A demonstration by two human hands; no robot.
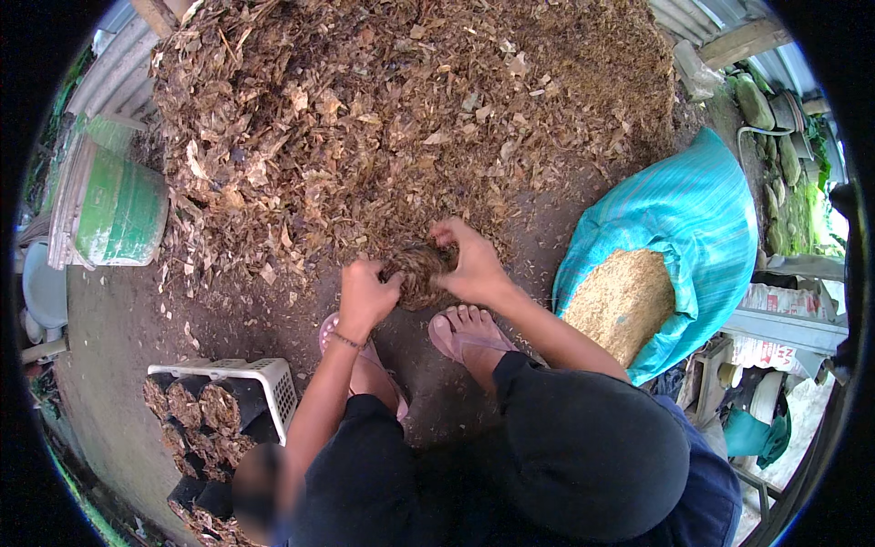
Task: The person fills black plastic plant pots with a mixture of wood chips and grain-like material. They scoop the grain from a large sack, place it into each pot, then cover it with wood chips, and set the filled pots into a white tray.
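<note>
Between my feet sits a round, dark-edged mass of leaf mulch (pixel 417 273), blurred by motion, so whether a bag surrounds it is hard to see. At its left edge, my left hand (pixel 367 290) pinches the rim with thumb and bent fingers. My right hand (pixel 475 270) curves along the opposite side, thumb near the mulch and fingers spread apart. Just beyond both hands rises a large heap of shredded brown leaves (pixel 410 137).
A turquoise woven sack (pixel 690 198) of pale husks or sawdust (pixel 618 301) leans at the right. To the left lies a green bucket (pixel 123 212). A white plastic crate (pixel 284 390) with several mulch-filled black bags (pixel 249 400) is at lower left. Pink sandals (pixel 448 338) are on my feet.
</note>
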